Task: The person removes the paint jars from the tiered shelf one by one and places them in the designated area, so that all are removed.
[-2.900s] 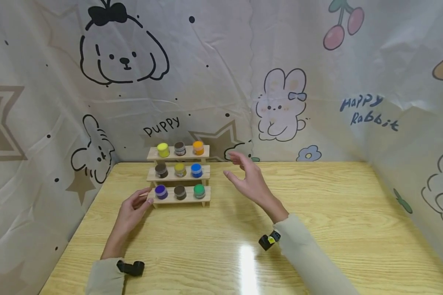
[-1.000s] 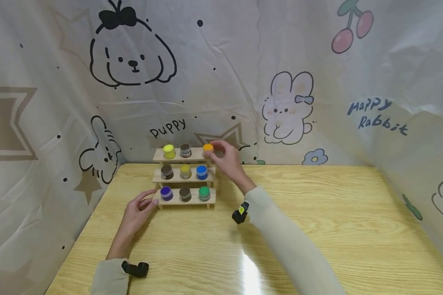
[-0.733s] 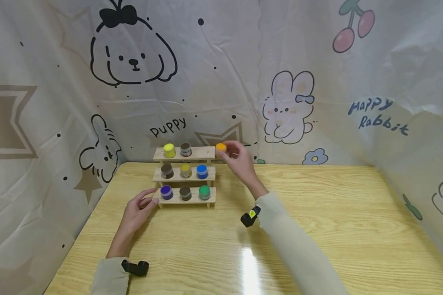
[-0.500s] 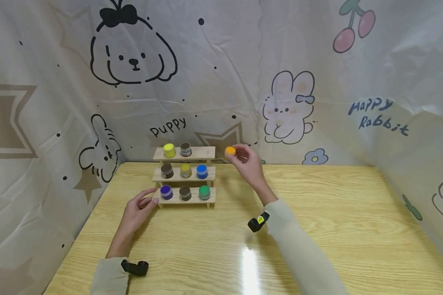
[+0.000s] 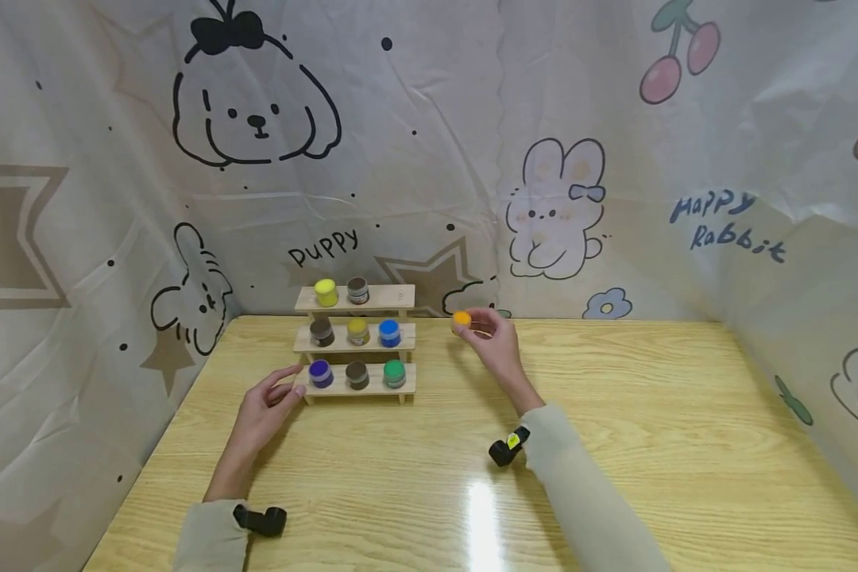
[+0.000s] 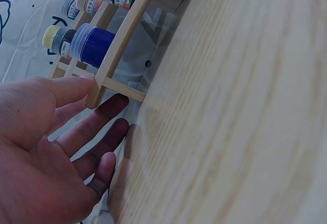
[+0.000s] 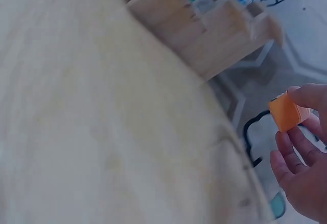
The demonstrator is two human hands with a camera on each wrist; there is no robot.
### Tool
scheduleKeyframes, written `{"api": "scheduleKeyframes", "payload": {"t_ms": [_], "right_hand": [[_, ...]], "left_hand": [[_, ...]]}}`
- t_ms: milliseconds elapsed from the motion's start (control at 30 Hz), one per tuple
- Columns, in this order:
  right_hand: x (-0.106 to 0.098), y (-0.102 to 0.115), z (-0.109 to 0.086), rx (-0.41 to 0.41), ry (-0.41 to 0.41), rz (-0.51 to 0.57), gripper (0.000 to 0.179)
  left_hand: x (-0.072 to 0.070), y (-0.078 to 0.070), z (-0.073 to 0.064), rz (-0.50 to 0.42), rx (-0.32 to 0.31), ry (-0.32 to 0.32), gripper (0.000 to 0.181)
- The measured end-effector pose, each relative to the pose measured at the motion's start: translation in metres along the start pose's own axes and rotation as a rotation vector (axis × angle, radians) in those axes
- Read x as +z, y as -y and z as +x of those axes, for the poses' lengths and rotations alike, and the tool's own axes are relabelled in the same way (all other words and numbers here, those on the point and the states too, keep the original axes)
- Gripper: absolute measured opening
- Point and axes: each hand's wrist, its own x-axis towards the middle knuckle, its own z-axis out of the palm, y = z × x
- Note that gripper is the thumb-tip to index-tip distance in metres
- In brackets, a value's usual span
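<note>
My right hand (image 5: 496, 345) pinches a small orange paint jar (image 5: 461, 319) between thumb and fingers, to the right of a three-step wooden rack (image 5: 382, 389). In the right wrist view the orange jar (image 7: 286, 113) is tilted, apart from the rack. At the rack's bottom-left end, my left hand (image 5: 263, 411) grips the lowest step, thumb against the end of the board and fingers behind and below it, as the left wrist view shows. On that step stand a purple jar (image 5: 320, 373), a dark brown jar (image 5: 357, 375) and a green jar (image 5: 395, 373).
The middle step holds a dark jar (image 5: 322, 332), a mustard jar (image 5: 357, 331) and a blue jar (image 5: 389, 334). On the top step are a yellow jar (image 5: 326, 292) and a brown jar (image 5: 358, 291). A printed curtain (image 5: 429, 159) rises behind the wood-grain table (image 5: 615, 413).
My right hand has taken the orange jar off the right end of the top step, carried it right, then lower and nearer. The left hand has kept its hold on the rack.
</note>
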Motion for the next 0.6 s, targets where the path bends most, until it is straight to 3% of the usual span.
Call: {"api": "scheduleKeyframes", "payload": {"t_ms": [267, 600], "right_hand": [[-0.004, -0.022, -0.004, 0.054, -0.039, -0.045, 0.035], [-0.006, -0.029, -0.005, 0.06, -0.017, -0.118, 0.033]], "left_hand": [[-0.001, -0.001, 0.0, 0.018, 0.003, -0.01, 0.046], [-0.001, -0.002, 0.0, -0.002, 0.002, -0.001, 0.048]]}}
